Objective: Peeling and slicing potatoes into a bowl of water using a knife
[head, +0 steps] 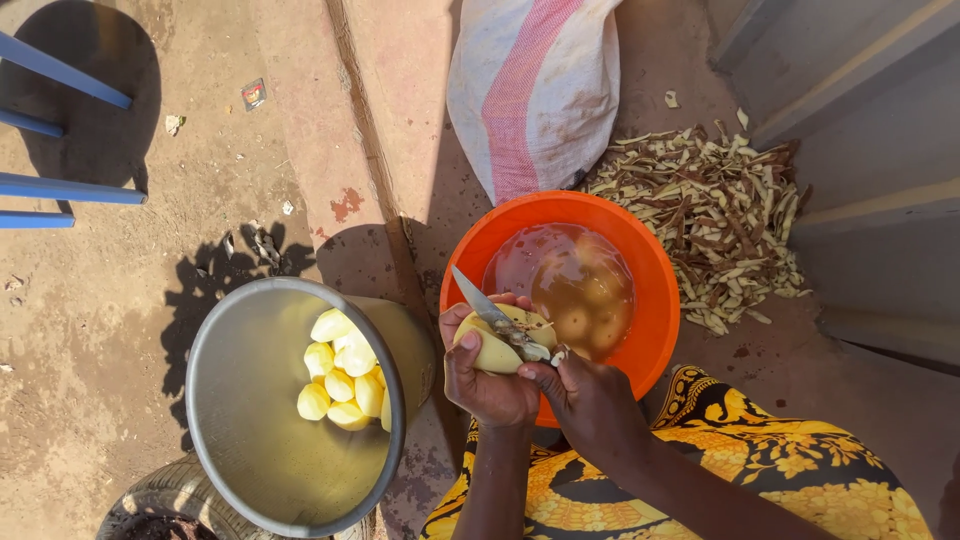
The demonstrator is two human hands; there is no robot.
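Observation:
My left hand cups a partly peeled yellow potato over the near rim of an orange basin. My right hand grips a knife whose blade lies across the potato, point toward the upper left. The basin holds brown water with unpeeled potatoes sunk in it. To the left stands a grey metal pot with several peeled yellow potatoes inside.
A heap of peelings lies right of the basin against a grey wall. A white and pink sack leans behind the basin. Blue stool legs stand at the far left on dirt ground. My yellow patterned wrap covers my lap.

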